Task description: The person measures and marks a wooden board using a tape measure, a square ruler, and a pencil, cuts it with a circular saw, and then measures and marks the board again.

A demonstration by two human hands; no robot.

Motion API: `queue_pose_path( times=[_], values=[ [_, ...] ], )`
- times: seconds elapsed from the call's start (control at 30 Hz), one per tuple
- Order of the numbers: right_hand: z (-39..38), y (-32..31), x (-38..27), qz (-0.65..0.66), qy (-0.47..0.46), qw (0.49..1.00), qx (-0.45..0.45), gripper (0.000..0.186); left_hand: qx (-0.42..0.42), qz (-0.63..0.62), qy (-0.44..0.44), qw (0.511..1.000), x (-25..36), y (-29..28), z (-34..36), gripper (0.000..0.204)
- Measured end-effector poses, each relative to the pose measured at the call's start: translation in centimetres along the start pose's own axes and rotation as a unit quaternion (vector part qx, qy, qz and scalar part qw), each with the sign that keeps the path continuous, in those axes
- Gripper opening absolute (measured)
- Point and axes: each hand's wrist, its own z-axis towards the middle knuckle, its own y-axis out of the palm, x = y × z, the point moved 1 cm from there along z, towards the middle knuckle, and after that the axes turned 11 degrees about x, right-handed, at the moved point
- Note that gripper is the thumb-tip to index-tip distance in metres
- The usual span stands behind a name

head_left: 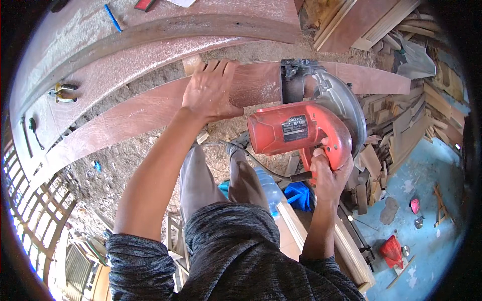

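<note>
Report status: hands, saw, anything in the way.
Left hand on curved board. Right hand gripping red circular saw, set across board. Power cord hanging off handle end.

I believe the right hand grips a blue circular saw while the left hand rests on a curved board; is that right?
Not quite: the head view shows the right hand gripping a red circular saw, not blue; the left hand does rest on a curved board.

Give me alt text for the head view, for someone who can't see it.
A person's right hand grips the handle of a red circular saw positioned over a long, curved wooden strip, while the left hand rests on the strip left of the saw. Wood offcuts lie piled at the right.
</note>
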Motion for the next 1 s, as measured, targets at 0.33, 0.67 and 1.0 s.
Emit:
queue_pose_path(
  times=[0.33, 0.67, 1.0],
  values=[
    [0.6, 0.3, -0.7, 0.033, 0.045, 0.998, -0.013, 0.03, 0.008, 0.013, 0.012, 1.0, -0.4, 0.5, -0.1, 0.109],
    [1.2, 0.8, -1.3, 0.036, 0.048, 0.998, -0.018, 0.028, 0.064, 0.064, 0.042, 0.995, -1.1, 2.0, -0.3, 0.095],
    [2.6, 1.8, -2.3, 0.012, 0.022, 1.0, -0.012, 0.029, 0.115, 0.102, 0.066, 0.986, -1.5, 3.1, -0.2, 0.028]
  ],
)
